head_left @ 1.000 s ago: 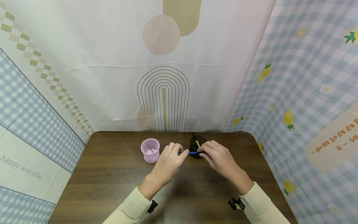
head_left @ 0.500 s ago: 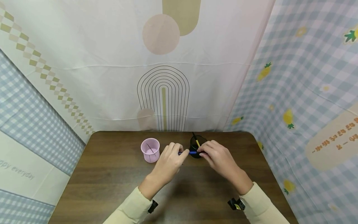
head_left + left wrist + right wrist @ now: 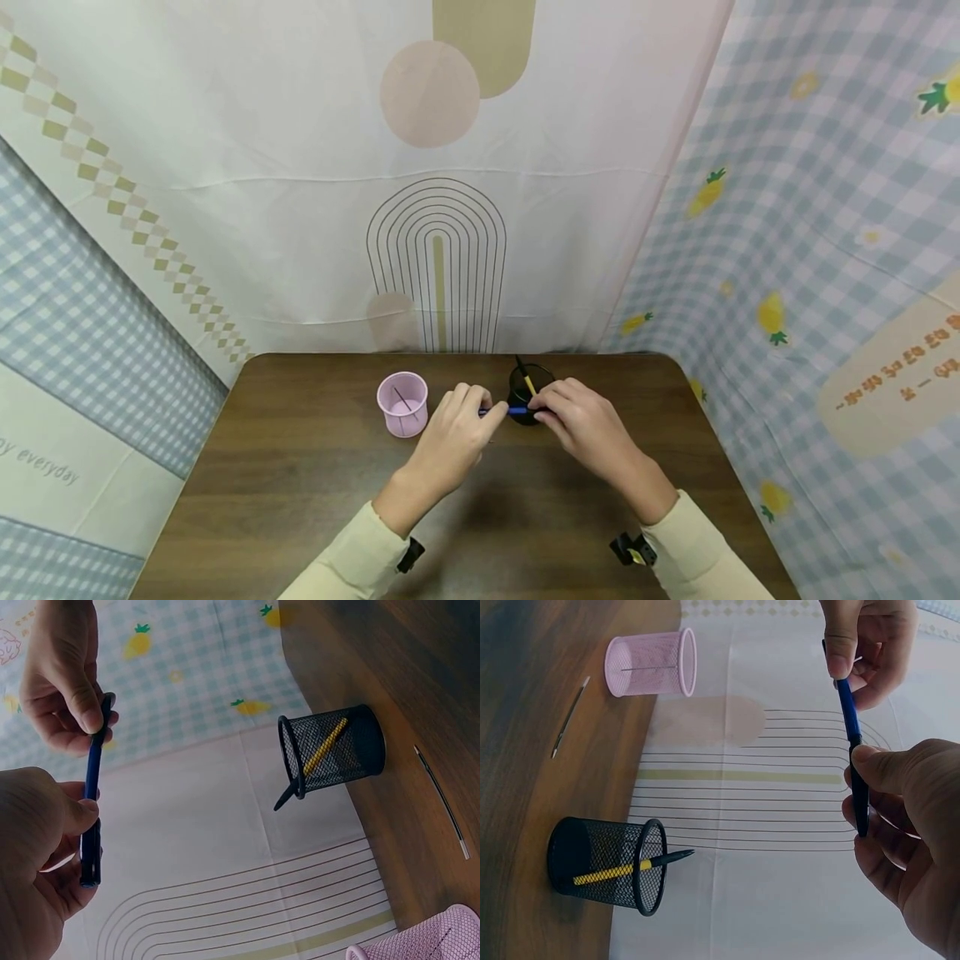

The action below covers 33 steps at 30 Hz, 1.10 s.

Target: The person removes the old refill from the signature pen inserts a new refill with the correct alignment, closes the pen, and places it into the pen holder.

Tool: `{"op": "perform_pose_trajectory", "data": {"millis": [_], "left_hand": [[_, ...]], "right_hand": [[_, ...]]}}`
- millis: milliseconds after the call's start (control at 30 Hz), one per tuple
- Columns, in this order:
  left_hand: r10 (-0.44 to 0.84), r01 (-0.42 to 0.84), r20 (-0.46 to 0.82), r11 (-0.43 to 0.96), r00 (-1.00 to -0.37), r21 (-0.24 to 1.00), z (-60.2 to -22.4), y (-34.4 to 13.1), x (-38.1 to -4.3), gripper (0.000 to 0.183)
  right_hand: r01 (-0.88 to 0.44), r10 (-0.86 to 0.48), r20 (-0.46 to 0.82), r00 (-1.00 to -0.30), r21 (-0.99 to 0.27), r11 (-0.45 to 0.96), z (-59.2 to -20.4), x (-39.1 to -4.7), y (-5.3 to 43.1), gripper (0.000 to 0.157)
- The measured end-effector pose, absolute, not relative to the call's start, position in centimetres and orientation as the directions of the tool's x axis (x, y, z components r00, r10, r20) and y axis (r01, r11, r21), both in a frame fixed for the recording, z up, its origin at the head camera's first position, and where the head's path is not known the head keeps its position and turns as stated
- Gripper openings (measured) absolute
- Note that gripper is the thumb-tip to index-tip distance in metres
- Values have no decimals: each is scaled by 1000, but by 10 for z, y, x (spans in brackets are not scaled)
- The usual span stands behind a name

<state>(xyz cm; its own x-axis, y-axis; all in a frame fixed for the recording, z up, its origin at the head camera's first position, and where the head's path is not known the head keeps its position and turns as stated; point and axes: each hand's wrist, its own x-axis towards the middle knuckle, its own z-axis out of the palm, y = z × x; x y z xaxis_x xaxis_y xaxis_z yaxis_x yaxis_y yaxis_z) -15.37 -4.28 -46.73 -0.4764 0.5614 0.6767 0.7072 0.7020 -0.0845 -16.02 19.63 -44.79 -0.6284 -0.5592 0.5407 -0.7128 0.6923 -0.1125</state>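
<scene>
A blue pen with a black front section (image 3: 850, 712) is held level between both hands above the table. My left hand (image 3: 453, 433) pinches its blue end, where the clip shows in the left wrist view. With thumb and fingertips my right hand (image 3: 590, 423) grips the black tapered part. Behind the right hand stands a black mesh pen cup (image 3: 561, 859), holding a yellow and black pen (image 3: 604, 875) that leans out past the rim. Left of the left hand is a pink mesh cup (image 3: 397, 427) with a thin dark rod (image 3: 649, 669) in it.
On the brown wooden table (image 3: 300, 483) a thin pen refill (image 3: 442, 802) lies between the two cups, mostly hidden by my left hand in the head view. Patterned cloth hangs (image 3: 315, 250) behind the table and at both sides.
Both hands keep their hold on the pen in nearly the same place. Only the head view has shifted slightly.
</scene>
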Motion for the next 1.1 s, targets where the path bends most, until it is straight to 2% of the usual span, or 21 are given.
{"op": "perform_pose_trajectory", "data": {"millis": [267,533,1100], "left_hand": [[562,711,682,698,-467,-88,-468,-42,-153,40],[559,698,665,712,-494,-80,-466,-43,-153,38],[568,708,674,700,-473,-94,-463,-41,-154,38]], "right_hand": [[-704,-550,536,-640,-124,699,-448,-159,197,16],[-705,-535,547,-643,-150,693,-451,-158,198,18],[-715,-513,571,-641,-202,669,-455,-159,199,18]]}}
